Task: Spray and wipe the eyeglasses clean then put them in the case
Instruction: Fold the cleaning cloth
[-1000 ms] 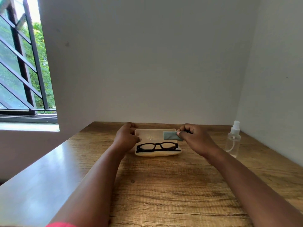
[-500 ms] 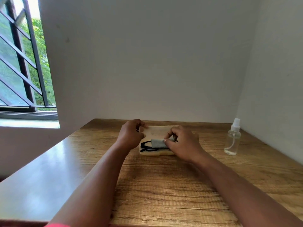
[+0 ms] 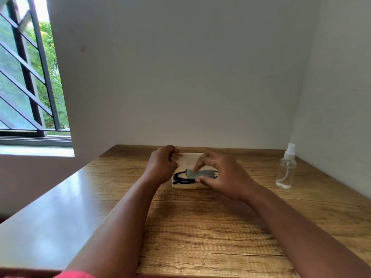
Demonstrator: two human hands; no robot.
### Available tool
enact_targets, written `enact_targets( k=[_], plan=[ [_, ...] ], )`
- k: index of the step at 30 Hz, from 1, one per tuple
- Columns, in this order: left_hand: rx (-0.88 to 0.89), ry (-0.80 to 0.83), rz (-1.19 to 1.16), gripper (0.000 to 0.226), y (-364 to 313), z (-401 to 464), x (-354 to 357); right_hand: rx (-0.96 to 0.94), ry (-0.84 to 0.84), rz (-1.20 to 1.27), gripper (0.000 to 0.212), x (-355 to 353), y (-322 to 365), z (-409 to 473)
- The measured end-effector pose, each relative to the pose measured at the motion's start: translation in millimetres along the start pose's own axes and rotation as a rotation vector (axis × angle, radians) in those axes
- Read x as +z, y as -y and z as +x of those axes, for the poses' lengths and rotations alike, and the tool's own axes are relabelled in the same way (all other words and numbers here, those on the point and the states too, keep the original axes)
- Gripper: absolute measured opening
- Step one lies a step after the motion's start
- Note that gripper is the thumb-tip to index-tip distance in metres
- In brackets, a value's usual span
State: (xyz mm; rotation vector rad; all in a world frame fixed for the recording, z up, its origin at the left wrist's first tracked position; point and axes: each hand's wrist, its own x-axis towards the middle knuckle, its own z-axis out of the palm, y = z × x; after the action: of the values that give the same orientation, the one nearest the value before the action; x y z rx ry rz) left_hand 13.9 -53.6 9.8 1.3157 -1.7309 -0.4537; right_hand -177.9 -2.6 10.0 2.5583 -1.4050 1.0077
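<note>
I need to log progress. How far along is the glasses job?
Done: glasses lie in the open case; spray bottle stands aside. In hand: right hand lays the folded cloth over them while left hand holds the case's edge. Left: closing the case.

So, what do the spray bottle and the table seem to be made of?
The spray bottle looks like clear plastic: you see through its body to a thin tube inside, and its cap is white and opaque. It could be glass; the picture leaves that open. The table looks like wood or wood-pattern laminate: brown grain lines, with a soft sheen at its left side.
</note>
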Motion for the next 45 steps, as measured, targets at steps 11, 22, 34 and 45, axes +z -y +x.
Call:
enact_targets(
  k=[11,22,34,45],
  plan=[
    [0.008,0.099,-0.203,0.027,-2,-3,-1,0.186,0.123,-0.119,0.106,-5,-22,-2],
    [0.254,0.344,0.084,0.056,1,-5,4,0.139,0.096,-0.131,0.041,-6,-16,-2],
    [0.312,0.335,0.055,0.044,5,-5,5,0.119,0.056,-0.215,0.035,-7,-10,0],
    [0.353,0.444,0.005,0.044,7,-3,8,0.526,-0.687,-0.436,0.057,-58,-35,-13]
  ],
)
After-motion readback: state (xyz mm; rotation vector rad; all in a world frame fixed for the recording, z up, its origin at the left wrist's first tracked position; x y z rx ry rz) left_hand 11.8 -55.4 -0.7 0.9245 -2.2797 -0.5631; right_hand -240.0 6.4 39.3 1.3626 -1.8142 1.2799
